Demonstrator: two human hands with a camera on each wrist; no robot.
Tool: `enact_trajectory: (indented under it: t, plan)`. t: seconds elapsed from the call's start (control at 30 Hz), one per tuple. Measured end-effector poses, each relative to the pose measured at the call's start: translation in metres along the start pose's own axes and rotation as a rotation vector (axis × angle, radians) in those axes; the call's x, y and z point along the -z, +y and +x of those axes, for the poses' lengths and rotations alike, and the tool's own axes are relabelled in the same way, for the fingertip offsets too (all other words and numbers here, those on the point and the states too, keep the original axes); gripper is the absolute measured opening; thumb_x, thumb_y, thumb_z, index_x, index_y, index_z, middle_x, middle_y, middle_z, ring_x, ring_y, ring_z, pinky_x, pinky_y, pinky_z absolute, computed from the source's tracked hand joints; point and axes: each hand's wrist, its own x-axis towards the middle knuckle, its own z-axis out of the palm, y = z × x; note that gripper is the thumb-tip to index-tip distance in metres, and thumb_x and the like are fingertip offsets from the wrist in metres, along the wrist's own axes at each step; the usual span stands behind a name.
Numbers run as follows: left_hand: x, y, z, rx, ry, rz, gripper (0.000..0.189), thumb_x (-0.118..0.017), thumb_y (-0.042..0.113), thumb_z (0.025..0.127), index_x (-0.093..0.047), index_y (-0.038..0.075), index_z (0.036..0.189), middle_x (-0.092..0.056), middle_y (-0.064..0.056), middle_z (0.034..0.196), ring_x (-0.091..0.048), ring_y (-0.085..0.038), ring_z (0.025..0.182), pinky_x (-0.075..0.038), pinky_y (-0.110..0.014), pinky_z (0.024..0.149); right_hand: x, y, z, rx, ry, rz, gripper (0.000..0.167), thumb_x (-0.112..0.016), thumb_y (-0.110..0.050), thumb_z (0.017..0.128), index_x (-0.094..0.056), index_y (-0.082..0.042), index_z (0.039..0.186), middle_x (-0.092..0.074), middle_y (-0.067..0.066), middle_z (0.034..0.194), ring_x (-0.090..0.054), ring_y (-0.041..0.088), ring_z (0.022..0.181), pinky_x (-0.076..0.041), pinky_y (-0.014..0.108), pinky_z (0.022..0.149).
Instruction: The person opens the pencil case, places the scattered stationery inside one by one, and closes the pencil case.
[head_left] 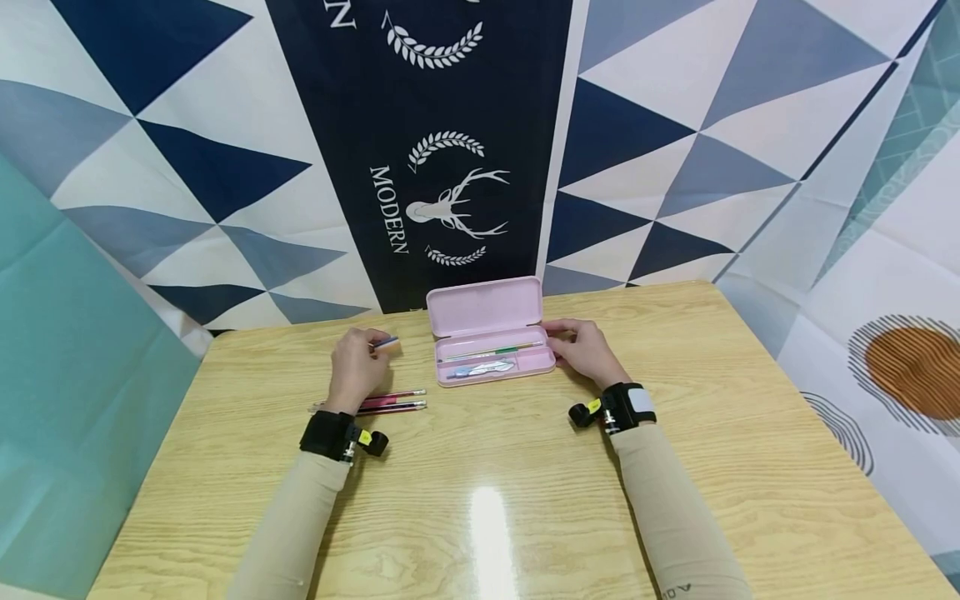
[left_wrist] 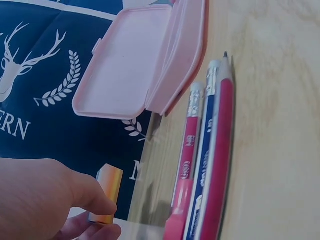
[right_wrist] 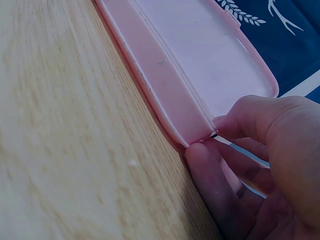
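Note:
My left hand (head_left: 352, 367) pinches a small orange-and-white eraser (left_wrist: 110, 192) between thumb and fingers, above the left part of the table. Below that hand lie several pencils (left_wrist: 222, 145), red and dark blue, side by side, partly hidden by the wrist in the head view. An open pink pencil case (head_left: 536, 360) stands to the right, its lid tilted back. Inside rest slim pencils (head_left: 491, 352) and a blue-and-white tool (head_left: 483, 368). At the case's right end my right hand (head_left: 585, 346) grips the corner, thumb by the rim and a finger against the outer side.
The wooden table (head_left: 420, 500) reaches back to a patterned cloth (head_left: 465, 167), close behind the pencil case lid. A teal sheet (head_left: 67, 400) hangs along the left edge. On the right hangs a patterned white cloth (head_left: 885, 275).

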Motion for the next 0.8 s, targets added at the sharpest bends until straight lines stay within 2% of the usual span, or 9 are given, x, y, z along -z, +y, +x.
enact_trajectory:
  t: [0.07,0.1,0.17,0.2,0.3,0.33,0.43,0.67,0.8]
  plan:
    - [0.006,0.013,-0.004,0.020,-0.029,-0.011,0.028,-0.068,-0.006,0.096,-0.081,-0.007,0.121,-0.075,-0.031,0.115,-0.075,-0.046,0.102,-0.060,-0.059,0.091,0.000,0.000,0.000,-0.002,0.001,0.000,0.039,-0.067,-0.009,0.111,-0.071,-0.004,0.150,-0.069,0.027,0.142,-0.064,0.020,0.097,-0.060,0.018,0.070]
    - [0.002,0.008,-0.003,0.007,-0.017,-0.015,0.028,-0.069,-0.005,0.095,-0.082,-0.006,0.120,-0.075,-0.029,0.113,-0.075,-0.044,0.099,-0.061,-0.055,0.089,0.000,0.000,0.000,-0.003,0.001,0.000,0.039,-0.067,-0.009,0.111,-0.071,-0.004,0.150,-0.069,0.027,0.142,-0.064,0.020,0.096,-0.060,0.018,0.070]
    - [-0.002,0.005,-0.001,0.000,-0.015,-0.017,0.028,-0.070,-0.005,0.094,-0.083,-0.005,0.119,-0.075,-0.029,0.112,-0.075,-0.043,0.098,-0.061,-0.055,0.089,0.000,0.000,0.000,-0.003,0.002,-0.001,0.039,-0.068,-0.010,0.111,-0.071,-0.004,0.150,-0.069,0.027,0.141,-0.064,0.019,0.094,-0.059,0.018,0.069]
    - [-0.006,0.001,0.000,-0.005,-0.014,-0.018,0.029,-0.071,-0.005,0.093,-0.083,-0.004,0.119,-0.075,-0.028,0.111,-0.075,-0.042,0.097,-0.061,-0.054,0.088,0.000,0.000,0.000,-0.003,0.004,-0.001,0.039,-0.068,-0.010,0.111,-0.072,-0.004,0.149,-0.070,0.027,0.140,-0.064,0.019,0.093,-0.059,0.018,0.069]
    - [-0.024,-0.024,0.009,-0.023,0.002,-0.009,0.029,-0.074,-0.002,0.091,-0.085,0.002,0.118,-0.076,-0.023,0.108,-0.075,-0.036,0.093,-0.059,-0.048,0.084,0.000,0.001,0.000,0.005,0.007,-0.001,0.039,-0.068,-0.010,0.111,-0.072,-0.004,0.149,-0.070,0.028,0.139,-0.064,0.018,0.091,-0.059,0.018,0.068]
    - [-0.029,-0.028,0.011,-0.022,-0.005,-0.005,0.030,-0.074,-0.002,0.091,-0.085,0.002,0.118,-0.075,-0.023,0.109,-0.074,-0.037,0.094,-0.058,-0.049,0.084,0.000,0.001,0.000,0.008,0.008,-0.002,0.039,-0.068,-0.010,0.111,-0.072,-0.004,0.149,-0.071,0.028,0.139,-0.064,0.017,0.091,-0.059,0.018,0.068]
    - [-0.040,-0.042,0.015,-0.026,0.010,-0.008,0.030,-0.075,0.001,0.090,-0.086,0.007,0.117,-0.076,-0.018,0.108,-0.073,-0.031,0.093,-0.057,-0.043,0.083,0.000,0.001,0.000,0.009,0.010,-0.005,0.039,-0.069,-0.010,0.110,-0.072,-0.004,0.149,-0.071,0.027,0.139,-0.064,0.017,0.091,-0.059,0.018,0.068]
    - [-0.001,0.032,-0.006,0.079,-0.086,-0.042,0.031,-0.071,-0.005,0.098,-0.081,-0.004,0.127,-0.074,-0.028,0.123,-0.072,-0.042,0.108,-0.059,-0.056,0.096,0.000,-0.001,-0.001,-0.002,0.007,-0.001,0.039,-0.068,-0.011,0.111,-0.071,-0.005,0.150,-0.070,0.027,0.138,-0.063,0.017,0.090,-0.059,0.018,0.068]
    - [-0.003,0.037,-0.007,0.075,-0.099,-0.038,0.030,-0.071,-0.004,0.099,-0.080,-0.003,0.128,-0.073,-0.027,0.122,-0.070,-0.039,0.106,-0.058,-0.053,0.094,0.000,-0.001,-0.002,-0.002,0.006,0.000,0.039,-0.069,-0.012,0.111,-0.072,-0.005,0.150,-0.071,0.027,0.137,-0.064,0.018,0.091,-0.059,0.018,0.068]
